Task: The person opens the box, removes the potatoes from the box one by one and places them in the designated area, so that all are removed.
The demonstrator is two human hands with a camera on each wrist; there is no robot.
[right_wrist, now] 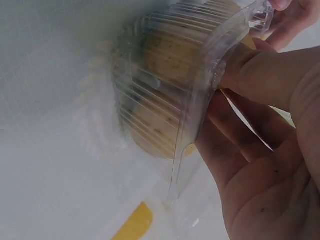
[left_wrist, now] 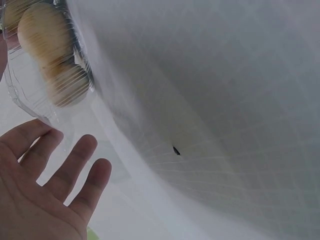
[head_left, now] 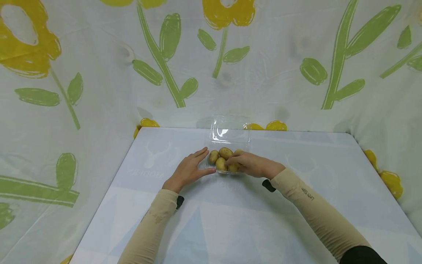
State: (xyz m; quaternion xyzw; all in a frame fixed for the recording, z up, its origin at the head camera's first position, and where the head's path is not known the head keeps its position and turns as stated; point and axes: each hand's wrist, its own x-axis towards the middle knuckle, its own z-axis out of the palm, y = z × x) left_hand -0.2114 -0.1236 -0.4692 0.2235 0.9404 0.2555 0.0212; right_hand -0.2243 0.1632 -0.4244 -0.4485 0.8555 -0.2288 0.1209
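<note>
A clear plastic clamshell box holds several yellow-brown potatoes, its lid raised at the far side. My left hand is beside the box's left end, fingers spread and fairly straight. In the left wrist view, its fingertips are at the box's edge. From the right, my right hand reaches into the box, fingers bent down around a potato at the near right. The right wrist view shows the thumb and fingers past the rim; their tips are partly hidden there.
The box is toward the back of a pale table with blue triangle prints. Behind it hangs a white curtain with yellow flowers and green leaves. Dark wrist straps are on both arms.
</note>
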